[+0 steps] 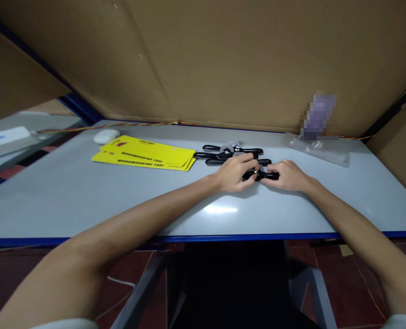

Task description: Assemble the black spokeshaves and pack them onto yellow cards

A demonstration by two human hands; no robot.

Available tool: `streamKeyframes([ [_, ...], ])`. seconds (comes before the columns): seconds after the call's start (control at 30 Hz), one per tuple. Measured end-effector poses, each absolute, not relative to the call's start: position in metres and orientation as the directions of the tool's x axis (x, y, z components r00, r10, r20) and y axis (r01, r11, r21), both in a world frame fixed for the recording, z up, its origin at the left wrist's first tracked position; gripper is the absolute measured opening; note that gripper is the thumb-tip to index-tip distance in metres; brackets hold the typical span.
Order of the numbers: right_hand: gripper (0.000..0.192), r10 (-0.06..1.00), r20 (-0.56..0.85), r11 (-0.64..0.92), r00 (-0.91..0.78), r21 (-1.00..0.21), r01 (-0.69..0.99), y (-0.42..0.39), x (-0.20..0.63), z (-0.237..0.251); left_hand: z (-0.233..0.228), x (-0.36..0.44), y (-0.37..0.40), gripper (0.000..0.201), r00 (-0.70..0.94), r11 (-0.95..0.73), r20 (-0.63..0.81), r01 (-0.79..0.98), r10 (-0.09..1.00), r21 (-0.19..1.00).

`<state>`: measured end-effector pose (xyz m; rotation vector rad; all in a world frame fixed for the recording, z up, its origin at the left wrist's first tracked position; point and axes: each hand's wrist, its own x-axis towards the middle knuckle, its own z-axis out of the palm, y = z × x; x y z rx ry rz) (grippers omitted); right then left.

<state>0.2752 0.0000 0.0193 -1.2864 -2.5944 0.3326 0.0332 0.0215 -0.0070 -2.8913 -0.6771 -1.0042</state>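
Note:
A black-handled spokeshave (261, 174) lies low over the table between my two hands. My left hand (237, 172) is closed on its left part, with the fingers covering much of the body. The thumb and fingers of my right hand (288, 176) grip its right handle. Just behind my left hand, several similar tools lie crosswise in a loose group, among them a spokeshave (252, 150) with a grey metal body and black handles. My left hand partly hides the nearer ones of that group.
Yellow cards (148, 153) printed "WOODWORKING TOOL" overlap to the left, with a white rounded object (106, 136) behind them. A clear plastic bag (326, 153) lies at the back right, beside a blurred purple item (319, 116). Cardboard (223, 59) walls the table's back.

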Motion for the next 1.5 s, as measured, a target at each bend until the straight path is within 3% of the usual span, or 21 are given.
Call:
streamKeyframes([
  [0.1, 0.037, 0.809, 0.09, 0.578, -0.581, -0.301, 0.758, -0.0005, 0.275, 0.02, -0.0067, 0.0319, 0.0231, 0.026, 0.696, -0.897, 0.575, 0.4, 0.43, 0.186],
  [0.3, 0.036, 0.81, 0.086, 0.576, -0.58, -0.303, 0.76, -0.0004, 0.2755, 0.0202, -0.0068, 0.0293, 0.0255, 0.031, 0.76, -0.956, 0.581, 0.246, 0.291, 0.158],
  [0.63, 0.039, 0.802, 0.104, 0.587, -0.588, -0.313, 0.746, 0.0001, 0.2772, 0.0179, -0.005, 0.0334, 0.0223, 0.022, 0.713, -0.921, 0.59, 0.354, 0.378, 0.161],
  [0.77, 0.039, 0.809, 0.094, 0.578, -0.581, -0.312, 0.754, -0.0006, 0.2769, 0.0188, -0.0068, 0.0322, 0.0236, 0.029, 0.717, -0.908, 0.56, 0.363, 0.415, 0.208],
  [0.97, 0.036, 0.811, 0.096, 0.574, -0.577, -0.315, 0.756, -0.0006, 0.277, 0.0195, -0.007, 0.0298, 0.0247, 0.03, 0.756, -0.955, 0.584, 0.249, 0.296, 0.161],
  [1.33, 0.038, 0.81, 0.102, 0.576, -0.578, -0.322, 0.751, -0.0009, 0.2763, 0.0204, -0.009, 0.0324, 0.0245, 0.026, 0.693, -0.898, 0.574, 0.376, 0.436, 0.228],
  [1.5, 0.037, 0.809, 0.096, 0.577, -0.58, -0.321, 0.751, -0.0002, 0.2773, 0.0201, -0.0093, 0.0308, 0.0261, 0.029, 0.723, -0.944, 0.609, 0.273, 0.328, 0.184],
])
